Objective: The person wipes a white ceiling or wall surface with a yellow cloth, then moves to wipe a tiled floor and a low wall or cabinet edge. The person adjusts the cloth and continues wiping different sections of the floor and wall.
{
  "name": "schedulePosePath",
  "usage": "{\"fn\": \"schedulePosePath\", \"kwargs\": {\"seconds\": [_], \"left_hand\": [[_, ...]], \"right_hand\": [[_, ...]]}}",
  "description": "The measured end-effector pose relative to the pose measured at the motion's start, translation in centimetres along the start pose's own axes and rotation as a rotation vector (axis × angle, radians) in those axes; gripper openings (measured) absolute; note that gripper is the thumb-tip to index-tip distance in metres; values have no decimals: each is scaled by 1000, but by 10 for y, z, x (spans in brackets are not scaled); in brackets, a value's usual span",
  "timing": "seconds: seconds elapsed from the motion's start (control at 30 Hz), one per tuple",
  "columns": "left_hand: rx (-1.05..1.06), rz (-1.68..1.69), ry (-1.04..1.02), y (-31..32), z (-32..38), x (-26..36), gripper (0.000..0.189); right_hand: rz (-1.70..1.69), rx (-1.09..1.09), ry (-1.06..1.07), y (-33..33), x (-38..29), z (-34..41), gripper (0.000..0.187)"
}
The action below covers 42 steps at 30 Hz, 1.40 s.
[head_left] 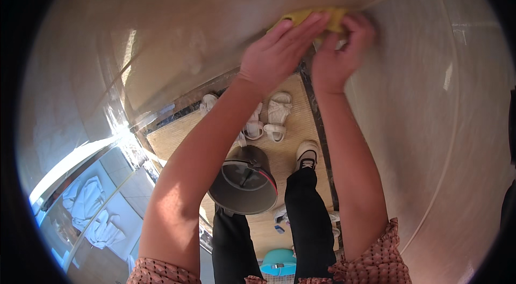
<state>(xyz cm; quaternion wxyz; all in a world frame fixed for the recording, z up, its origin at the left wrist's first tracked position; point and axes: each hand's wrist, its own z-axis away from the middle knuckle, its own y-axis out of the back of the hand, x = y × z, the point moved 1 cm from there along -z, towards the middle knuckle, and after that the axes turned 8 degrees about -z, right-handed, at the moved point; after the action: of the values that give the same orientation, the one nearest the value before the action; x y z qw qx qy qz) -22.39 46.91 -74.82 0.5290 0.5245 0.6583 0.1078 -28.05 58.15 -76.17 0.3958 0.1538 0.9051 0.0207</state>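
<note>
A yellow cloth (336,18) is pressed against the wall high in the view, by the corner where two smooth wall faces meet. My left hand (278,52) lies over the cloth with its fingers stretched along it. Bent fingers of my right hand (342,56), slightly blurred, grip the cloth's right end. Both arms reach upward, away from my body. Below them a dark grey bucket (266,159) stands on the floor between my legs; what it holds is hard to make out.
A woven mat (300,102) covers the floor. Light-coloured sandals (279,112) stand on it beside the brownish wall (181,34). My shoe (307,153) is near the dark skirting. A turquoise basin (279,260) is behind me. Beyond a bright doorway at left lies crumpled white fabric (90,199).
</note>
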Motion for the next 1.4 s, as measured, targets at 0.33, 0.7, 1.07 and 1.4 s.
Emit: {"fn": "schedulePosePath", "kwargs": {"seconds": [0.33, 0.7, 1.07, 1.4], "left_hand": [[130, -110, 121, -6, 2, 7, 40], [195, -146, 429, 49, 41, -60, 41], [-29, -89, 156, -1, 140, -55, 47], [184, -73, 438, 22, 180, -106, 45]], "right_hand": [[68, 22, 48, -7, 2, 8, 33], [19, -10, 392, -16, -79, -22, 32], [15, -197, 89, -60, -70, 80, 27], [-199, -203, 432, -90, -151, 51, 33]]}}
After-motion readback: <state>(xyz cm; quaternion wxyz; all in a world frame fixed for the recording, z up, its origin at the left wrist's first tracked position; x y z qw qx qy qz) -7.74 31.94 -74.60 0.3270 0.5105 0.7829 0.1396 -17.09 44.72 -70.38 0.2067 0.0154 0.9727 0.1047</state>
